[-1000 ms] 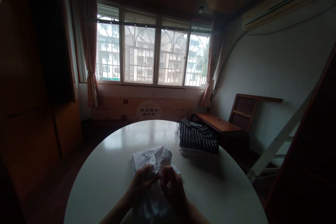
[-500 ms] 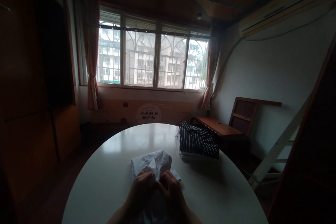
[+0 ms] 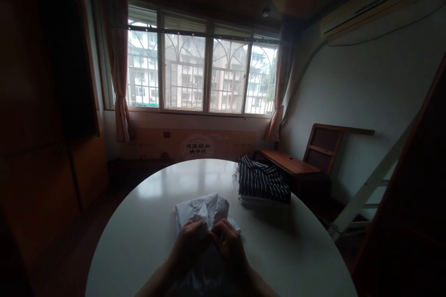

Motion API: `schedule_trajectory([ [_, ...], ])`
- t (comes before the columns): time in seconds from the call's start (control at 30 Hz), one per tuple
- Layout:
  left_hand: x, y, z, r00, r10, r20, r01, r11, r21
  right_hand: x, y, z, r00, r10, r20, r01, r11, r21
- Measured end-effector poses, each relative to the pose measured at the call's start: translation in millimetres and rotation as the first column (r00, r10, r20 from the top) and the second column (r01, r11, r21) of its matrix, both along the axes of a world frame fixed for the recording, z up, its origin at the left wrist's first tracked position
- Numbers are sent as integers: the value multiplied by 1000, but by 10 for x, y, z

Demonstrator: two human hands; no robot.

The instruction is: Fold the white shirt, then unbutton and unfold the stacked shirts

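A white collared shirt [image 3: 216,206] lies on the round white table [image 3: 139,246], its collar end away from me and its lower part running toward my body. My left hand [image 3: 191,241] is closed on the shirt's front just below the collar. Right beside it, my right hand [image 3: 226,240] pinches the same front from the other side, thumb and fingers bent together. The fingertips almost meet, and whatever small part lies between them is hidden.
On the table's far right sits a stack of folded clothes with a black striped shirt [image 3: 264,181] on top. Beyond it stand a low wooden bench [image 3: 292,163] and a leaning wooden frame [image 3: 322,146]. A ladder [image 3: 365,195] leans at the right. Windows [image 3: 184,72] fill the back wall.
The view has tipped down slightly, so the room sits a little higher in the frame. Both hands stay at the shirt's front, the right one drawn slightly closer to the left.
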State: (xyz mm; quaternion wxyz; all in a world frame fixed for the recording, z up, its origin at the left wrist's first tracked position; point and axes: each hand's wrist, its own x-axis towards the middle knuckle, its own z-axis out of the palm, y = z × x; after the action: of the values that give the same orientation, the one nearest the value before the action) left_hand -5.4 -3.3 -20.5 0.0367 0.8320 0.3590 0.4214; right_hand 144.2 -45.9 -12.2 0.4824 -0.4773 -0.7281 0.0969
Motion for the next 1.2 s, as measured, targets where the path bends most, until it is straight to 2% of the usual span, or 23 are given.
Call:
schedule_trajectory([
  [0.2, 2, 6, -38, 1000, -7, 18, 8, 998, -66, -4, -9, 28, 1000, 28, -13, -27, 999, 30],
  [0.43, 0, -27, 10, 995, -39, 89, 49, 991, -121, -14, -25, 42, 999, 28, -30, -28, 999, 20],
  [0.63, -3, -21, 6, 997, -34, 69, 41, 993, -112, -12, -16, 39, 999, 44, -21, -44, 999, 13],
  [0.87, -2, -37, 16, 991, -60, 121, 77, 987, -139, -4, 6, 18, 998, 55, 7, -55, 998, 17],
  [1.2, -1, -63, 31, 984, -75, 161, 99, 984, -146, -9, -25, 42, 993, 100, -70, -100, 995, -5],
])
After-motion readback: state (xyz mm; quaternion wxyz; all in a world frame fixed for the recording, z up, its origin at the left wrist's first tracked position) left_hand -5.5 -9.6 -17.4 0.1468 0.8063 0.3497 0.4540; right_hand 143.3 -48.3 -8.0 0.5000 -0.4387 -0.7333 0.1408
